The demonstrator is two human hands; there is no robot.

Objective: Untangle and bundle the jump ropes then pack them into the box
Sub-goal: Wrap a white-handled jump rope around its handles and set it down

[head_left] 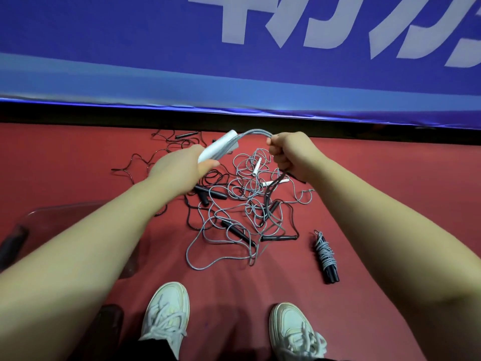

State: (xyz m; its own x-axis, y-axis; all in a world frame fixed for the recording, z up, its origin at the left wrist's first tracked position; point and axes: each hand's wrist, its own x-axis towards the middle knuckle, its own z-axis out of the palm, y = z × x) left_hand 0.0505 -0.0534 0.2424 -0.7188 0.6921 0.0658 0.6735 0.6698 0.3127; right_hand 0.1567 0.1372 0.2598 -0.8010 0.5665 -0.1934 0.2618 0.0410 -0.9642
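Fingers (277, 152) around grey rope (256, 132)

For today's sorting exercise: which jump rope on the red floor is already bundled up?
The grey-corded rope with black handles, lying alone right of the tangled pile. Its cord is wound tightly around its handles; the others lie loose.

A tangled heap of grey and black jump ropes (242, 204) is sprawling over the red floor (364, 183), a wound grey-and-black bundle (326, 256) is lying to its right, a white-handled grey rope (221, 147) is arching above, and a clear box (52, 217) is sitting at the left.
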